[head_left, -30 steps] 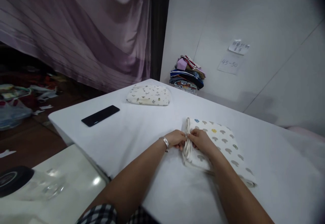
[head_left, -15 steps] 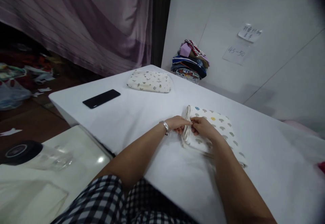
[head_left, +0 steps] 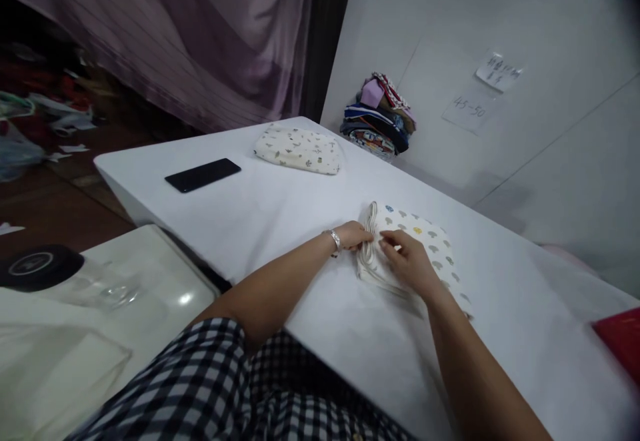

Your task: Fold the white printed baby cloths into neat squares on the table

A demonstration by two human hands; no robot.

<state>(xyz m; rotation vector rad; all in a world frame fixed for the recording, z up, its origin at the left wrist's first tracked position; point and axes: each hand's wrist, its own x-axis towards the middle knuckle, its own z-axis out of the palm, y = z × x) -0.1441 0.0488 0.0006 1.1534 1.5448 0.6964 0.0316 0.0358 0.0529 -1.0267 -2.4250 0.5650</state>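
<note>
Pinches folded white cloth point(head_left: 434, 241), printed mostly with grey mushrooms, in the left hand point(head_left: 353, 235). Holds the right hand point(head_left: 411, 261) loosely unclenched.

Right hand point(head_left: 411, 264) lets go of the layered edge of the mushroom-print cloth point(head_left: 439, 249); fingers point(head_left: 393, 235) now apart, tips shifted toward 3 o'clock, away from the left hand point(head_left: 354, 234). View tips down versus a second ago: desk point(head_left: 280, 214) rides up toward 12. Red item point(head_left: 623, 341) juts in at 4 o'clock. More checked clothing point(head_left: 200, 374) shows at 7.
</note>
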